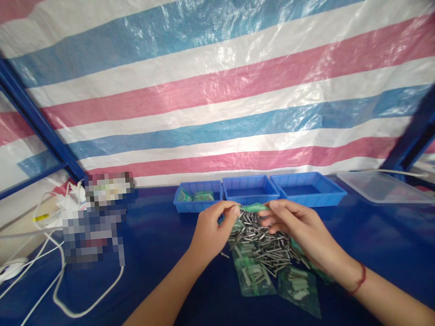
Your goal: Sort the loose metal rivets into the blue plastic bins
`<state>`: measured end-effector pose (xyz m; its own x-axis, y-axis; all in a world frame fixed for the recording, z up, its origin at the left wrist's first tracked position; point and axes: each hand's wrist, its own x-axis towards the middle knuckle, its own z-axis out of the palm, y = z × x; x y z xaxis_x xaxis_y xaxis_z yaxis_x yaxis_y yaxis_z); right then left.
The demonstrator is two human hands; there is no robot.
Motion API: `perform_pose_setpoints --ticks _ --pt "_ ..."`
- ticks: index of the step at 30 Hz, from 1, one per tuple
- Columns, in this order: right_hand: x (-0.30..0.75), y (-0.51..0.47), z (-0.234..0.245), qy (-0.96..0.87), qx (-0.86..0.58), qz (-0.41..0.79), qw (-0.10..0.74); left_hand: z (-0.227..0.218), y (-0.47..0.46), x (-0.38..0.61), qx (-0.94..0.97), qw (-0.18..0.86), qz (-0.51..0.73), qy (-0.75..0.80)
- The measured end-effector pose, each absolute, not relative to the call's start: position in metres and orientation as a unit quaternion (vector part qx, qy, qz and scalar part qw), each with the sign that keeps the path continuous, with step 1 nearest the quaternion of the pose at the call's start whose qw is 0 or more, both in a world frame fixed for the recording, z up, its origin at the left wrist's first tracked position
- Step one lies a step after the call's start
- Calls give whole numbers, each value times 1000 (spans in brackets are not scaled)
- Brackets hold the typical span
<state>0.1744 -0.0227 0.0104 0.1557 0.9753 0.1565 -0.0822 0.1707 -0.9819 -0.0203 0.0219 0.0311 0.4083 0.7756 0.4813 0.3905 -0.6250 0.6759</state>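
Observation:
Between my two hands a small green plastic bag (255, 208) is stretched above the pile. My left hand (216, 227) pinches its left end between thumb and forefinger. At the other end, the thumb and forefinger of my right hand (299, 223) are closed on the bag, with the other fingers curled below. Under them lies a heap of metal screws (273, 252). In front of the heap are green bags with pale pieces inside, one bag (255, 279) at the left and another bag (299, 288) at the right. More bags are partly hidden by my right hand.
Three blue bins stand in a row behind the heap: the left bin (194, 207) holds green bags, beside the middle bin (247, 180) and right bin (308, 201). A clear plastic lid (383, 189) lies right. White cables (89, 312) run along the left side.

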Motion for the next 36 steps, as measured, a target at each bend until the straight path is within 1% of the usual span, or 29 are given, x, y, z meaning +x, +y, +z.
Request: perform_pose_setpoints --ticks 9,14,15,17,19,21,23,27,29,32,36 --pt "174 -21 8 -475 -466 428 613 27 24 -17 792 237 430 362" --pt "175 -21 7 -497 -449 425 609 27 48 -33 718 203 511 427" --pt "176 -21 6 -502 -449 422 607 26 56 -39 697 190 528 446" --pt "176 -19 3 -513 -453 414 600 24 71 -53 683 137 526 488" --pt "176 -19 1 -529 -462 404 587 20 84 -66 720 47 442 533" --pt "176 -20 -1 -561 -475 379 562 14 91 -74 731 23 405 549" --pt "176 -22 1 -626 -486 321 518 9 94 -77 731 0 383 564" --pt "172 -32 10 -804 -435 148 376 9 85 -68 761 -63 365 533" --pt "169 -36 12 -853 -405 97 313 14 76 -59 790 -67 367 487" --pt "165 -39 12 -875 -403 78 257 20 59 -44 840 -39 358 406" --pt "165 -38 11 -880 -406 89 229 22 40 -30 885 6 325 332"
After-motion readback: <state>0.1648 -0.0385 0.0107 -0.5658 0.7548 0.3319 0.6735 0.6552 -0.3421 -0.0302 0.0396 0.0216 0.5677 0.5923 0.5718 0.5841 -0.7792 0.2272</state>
